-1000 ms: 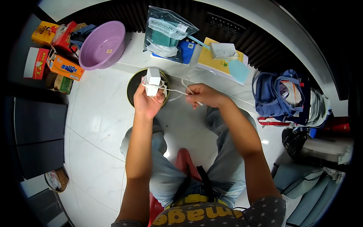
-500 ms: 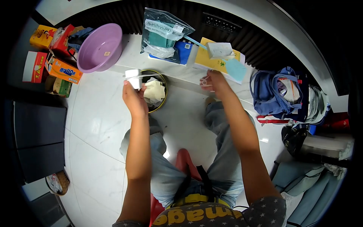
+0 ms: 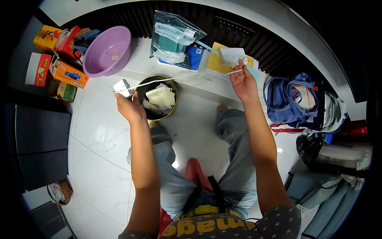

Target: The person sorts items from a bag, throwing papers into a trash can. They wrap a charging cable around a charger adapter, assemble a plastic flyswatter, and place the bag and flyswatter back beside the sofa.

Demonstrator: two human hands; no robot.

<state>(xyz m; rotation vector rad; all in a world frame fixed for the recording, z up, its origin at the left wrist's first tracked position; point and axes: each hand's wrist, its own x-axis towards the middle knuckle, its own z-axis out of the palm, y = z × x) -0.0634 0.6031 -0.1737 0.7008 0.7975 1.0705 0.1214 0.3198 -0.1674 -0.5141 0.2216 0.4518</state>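
Note:
A white power adapter sits in the fingers of my left hand, held up left of the bin. From it a white cable stretches across above the bin toward my right hand. That hand pinches the cable near its far end between thumb and fingers, palm partly showing. The middle of the cable looks thin and blurred. Below it, a round black bin with a yellow rim contains crumpled pale paper and plastic. Just beyond my right fingertips lies a white box on a yellow book or box.
On the ledge stand a purple basin and a clear plastic bag over a blue item. Colourful cartons are stacked at the left. A blue bag rests at the right. A power strip is on the back wall.
My hands have moved apart: the left one leftward and slightly down with the adapter, the right one to the right. The cable, bunched in my right hand before, now extends between them.

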